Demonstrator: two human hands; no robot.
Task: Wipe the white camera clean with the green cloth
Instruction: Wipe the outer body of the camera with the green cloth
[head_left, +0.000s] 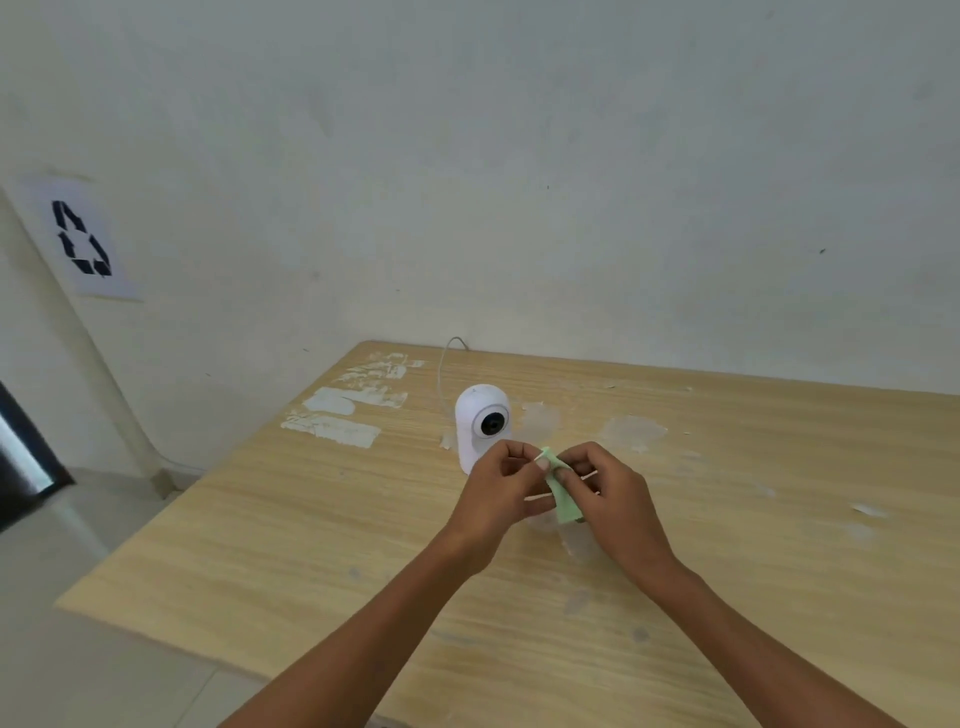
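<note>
- our left hand (501, 486) and right hand (605, 491) are close together over the table, both pinching the green cloth (563, 496) btwn thumb & fingertips.
- cloth is small, bunched at the top corner where both thumbs meet, the rest hanging down btwn the palms. looks like we're sorting out our grip or folding it, not wiping yet.
- neither hand touches the camera; both are closed on the cloth only.
- white camera (483, 426) stands upright on the table (311, 519) just beyond the hands, a bit to the left of the cloth. its base is partly hidden behind the left hand's knuckles.
- its long axis is vertical; dark lens faces back toward us & slightly right, so the front is the side nearest the cloth.
- left hand is the nearer one to the camera body, so we'd guess it steadies while the right brings the cloth forward & up to the lens. that's a judgement, nothing more.
- thin wire (444, 374) runs from behind the camera toward the wall, worth not snagging.
- tabletop has pale scuffed patches (337, 421) to the left; a recycle sign (83, 239) is on the wall, well apart.
</note>
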